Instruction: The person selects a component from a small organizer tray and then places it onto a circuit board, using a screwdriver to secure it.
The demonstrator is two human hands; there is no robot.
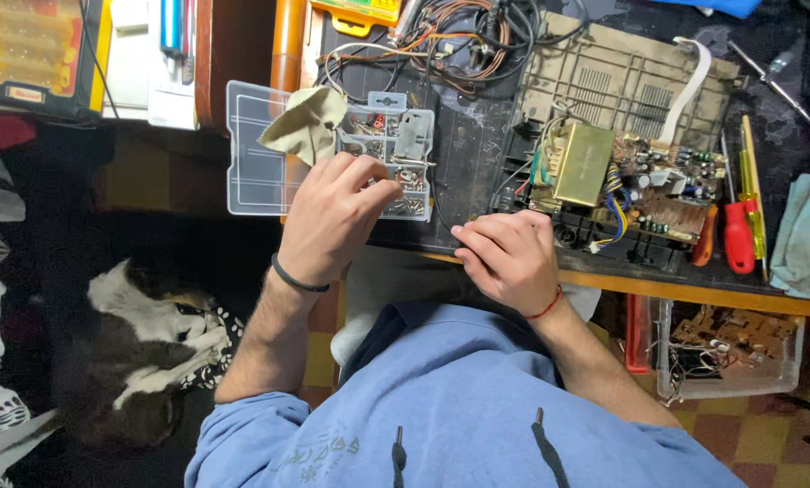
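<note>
Cat (143, 348) lies curled at the lower left of the frame, black and white, on dark floor beside patterned cloth. Above it, at the upper left, a yellow case (39, 54) sits on a shelf.

Left of centre, my left hand (333, 221) reaches up over the clear parts box (260, 172), whose open lid lies flat on the left side. My fingers are bunched together with the tips down in the lower right compartments, among small metal screws (405, 194); I cannot tell whether a screw is actually pinched between them. A black band circles that wrist. A tan cloth (306, 122) is draped over the upper middle of the box, just above my knuckles.

At the centre, my right hand (504, 258) rests on the near edge of the desk (694, 291), fingers curled in and pressed together, a red thread at the wrist. Whether it holds anything I cannot tell.

Just right of that hand sits the circuit board (640, 185), with a brass-coloured metal block and coloured wires on it. A tangle of cables (459, 36) lies at the upper centre. Further right, a red screwdriver (738, 235) lies beside the board, and a pale blue rag (807, 235) lies at the right edge.
</note>
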